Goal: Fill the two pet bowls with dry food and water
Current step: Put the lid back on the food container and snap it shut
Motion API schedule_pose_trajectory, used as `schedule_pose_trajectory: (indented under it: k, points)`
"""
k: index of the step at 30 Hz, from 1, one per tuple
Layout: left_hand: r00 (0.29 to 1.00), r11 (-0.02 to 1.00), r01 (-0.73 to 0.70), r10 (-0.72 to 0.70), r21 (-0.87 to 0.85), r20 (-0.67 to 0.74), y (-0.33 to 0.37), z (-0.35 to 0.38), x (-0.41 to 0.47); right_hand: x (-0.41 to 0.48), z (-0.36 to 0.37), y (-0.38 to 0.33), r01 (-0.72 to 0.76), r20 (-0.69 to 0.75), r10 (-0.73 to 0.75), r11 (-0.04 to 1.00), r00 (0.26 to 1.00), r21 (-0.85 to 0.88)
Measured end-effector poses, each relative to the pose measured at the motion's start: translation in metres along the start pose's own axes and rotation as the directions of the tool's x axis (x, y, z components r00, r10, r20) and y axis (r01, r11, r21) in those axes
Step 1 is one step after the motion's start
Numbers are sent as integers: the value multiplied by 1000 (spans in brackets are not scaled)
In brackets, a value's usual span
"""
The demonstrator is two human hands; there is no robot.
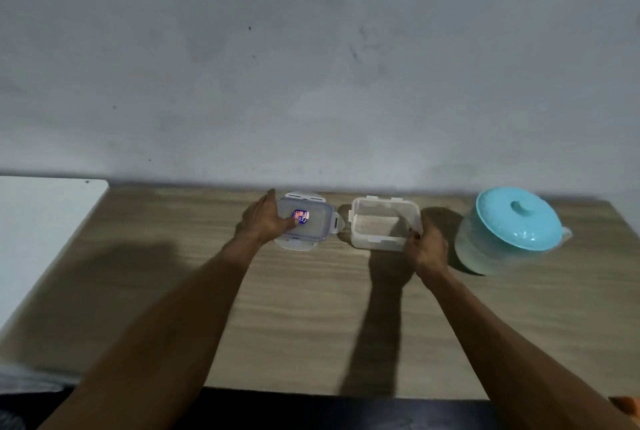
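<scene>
A clear rectangular lid (313, 221) with clip flaps and a blue-and-orange sticker lies on the wooden table (311, 318) near the wall. My left hand (265, 220) rests on its left side, a finger touching the sticker. To its right stands an open, empty clear plastic container (382, 223). My right hand (427, 247) grips its front right corner. Further right stands a clear jug with a turquoise lid (516, 221) and a spout at its right.
A grey wall (311, 66) rises directly behind the table. A white surface (41, 221) adjoins the table's left end. The table's dark front edge (329, 409) runs below my forearms.
</scene>
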State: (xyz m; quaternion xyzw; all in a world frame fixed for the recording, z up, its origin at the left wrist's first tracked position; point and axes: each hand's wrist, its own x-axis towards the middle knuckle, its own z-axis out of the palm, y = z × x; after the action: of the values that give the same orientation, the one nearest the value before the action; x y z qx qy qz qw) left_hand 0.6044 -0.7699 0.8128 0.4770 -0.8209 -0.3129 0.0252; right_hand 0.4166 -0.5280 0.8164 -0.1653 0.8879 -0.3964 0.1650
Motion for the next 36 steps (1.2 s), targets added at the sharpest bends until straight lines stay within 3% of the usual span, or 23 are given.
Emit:
schedule_pose_trajectory:
  k: [4,10,16,19,21,23,29,36]
  points:
    - [998,983,-28,18,179,60,-3,11,-1,-11,-4,-2,10,-17,-11,1000,1000,-12]
    - [994,991,36,-49,126,102,-18,13,30,-21,-13,-5,-7,3,8,999,1000,-34]
    - [992,968,49,-76,245,105,-10,15,12,-24,-15,-2,-5,31,5,1000,1000,-27]
    - [990,992,124,-123,-16,76,-22,18,17,-28,-16,-1,4,33,-3,1000,999,-24]
    - [979,924,204,-199,-322,50,-29,18,18,-31,-19,-2,5,27,-4,1000,1000,-27]
    - [968,834,226,-251,-504,19,-28,8,11,-32,-20,-5,-5,28,5,1000,1000,-25]
    - [973,779,77,-196,-622,-124,-7,-41,4,-34,-24,-9,-39,42,39,999,998,-7]
    - [999,747,35,-50,-664,-4,65,-20,-6,-31,-24,-7,-54,45,53,998,998,37]
